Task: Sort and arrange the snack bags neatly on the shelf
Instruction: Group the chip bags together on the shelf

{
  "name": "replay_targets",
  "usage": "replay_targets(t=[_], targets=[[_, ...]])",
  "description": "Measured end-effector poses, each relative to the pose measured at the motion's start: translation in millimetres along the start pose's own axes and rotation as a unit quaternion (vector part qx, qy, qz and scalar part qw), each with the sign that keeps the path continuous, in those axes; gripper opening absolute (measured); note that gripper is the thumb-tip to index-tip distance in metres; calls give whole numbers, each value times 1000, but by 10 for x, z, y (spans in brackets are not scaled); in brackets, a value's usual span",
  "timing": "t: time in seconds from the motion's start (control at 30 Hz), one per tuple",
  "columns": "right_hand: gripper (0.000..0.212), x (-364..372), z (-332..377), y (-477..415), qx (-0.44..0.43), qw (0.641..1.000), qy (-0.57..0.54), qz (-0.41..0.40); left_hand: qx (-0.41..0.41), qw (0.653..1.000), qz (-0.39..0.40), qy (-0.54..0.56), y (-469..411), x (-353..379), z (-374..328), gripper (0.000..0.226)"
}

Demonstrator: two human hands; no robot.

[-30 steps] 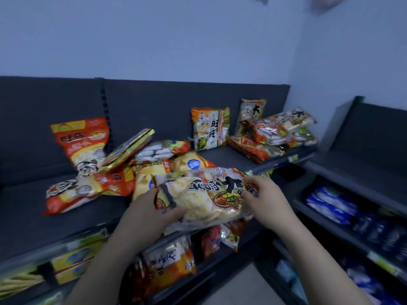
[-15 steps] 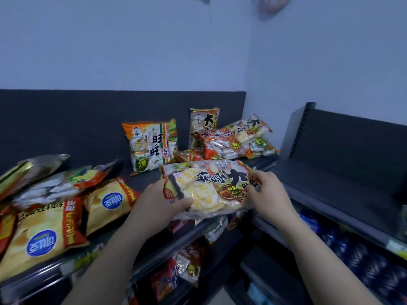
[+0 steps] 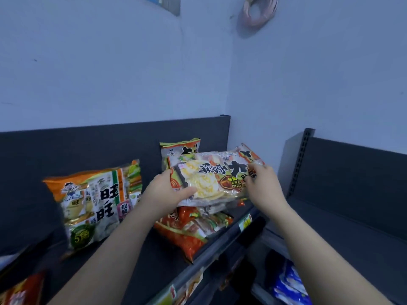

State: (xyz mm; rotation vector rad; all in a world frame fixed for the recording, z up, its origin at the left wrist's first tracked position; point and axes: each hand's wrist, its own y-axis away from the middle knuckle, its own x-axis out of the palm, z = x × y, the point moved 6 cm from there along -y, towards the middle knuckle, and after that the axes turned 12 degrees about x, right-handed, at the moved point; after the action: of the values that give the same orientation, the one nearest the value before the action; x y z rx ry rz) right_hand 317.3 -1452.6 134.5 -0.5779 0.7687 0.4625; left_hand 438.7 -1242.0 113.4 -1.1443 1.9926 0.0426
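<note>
- Now gripping a clear rice-cracker bag from both ends: left hand clamped on one end, right hand pinching the other.
- Held flat just above a red snack bag lying on the dark shelf.
- Left of the hands, an orange-and-white bag leaning upright.

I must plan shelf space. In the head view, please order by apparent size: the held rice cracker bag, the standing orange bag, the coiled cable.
1. Standing orange bag
2. Held rice cracker bag, nearly alike; unsure
3. Coiled cable, farther away
</note>
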Motion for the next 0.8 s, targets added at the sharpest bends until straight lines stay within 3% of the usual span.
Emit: replay_targets(t=[0.1,0.2,0.27,0.37,0.47,0.6,0.8], targets=[[37,179,-95,-418,15,1000,8,-2,0,1000,7,11,-451,186,46,66],[33,356,-163,-818,16,1000,23,-2,-16,1000,20,-4,-828,369,146,38],[35,464,-168,-1084,12,1000,27,1,-23,1000,4,-17,-1053,456,232,31],[35,649,-177,-1477,-7,999,44,5,-28,998,-16,-59,-1303,585,303,49],[37,906,-268,-1792,-16,996,82,41,-69,991,10,-114,-1431,776,410,48],[43,1200,-493,-1971,0,985,126,119,-105,976,42,-184,-1510,969,549,83],[48,1197,-415,-2055,-97,977,149,117,-131,949,32,-283,-1520,956,416,76]])
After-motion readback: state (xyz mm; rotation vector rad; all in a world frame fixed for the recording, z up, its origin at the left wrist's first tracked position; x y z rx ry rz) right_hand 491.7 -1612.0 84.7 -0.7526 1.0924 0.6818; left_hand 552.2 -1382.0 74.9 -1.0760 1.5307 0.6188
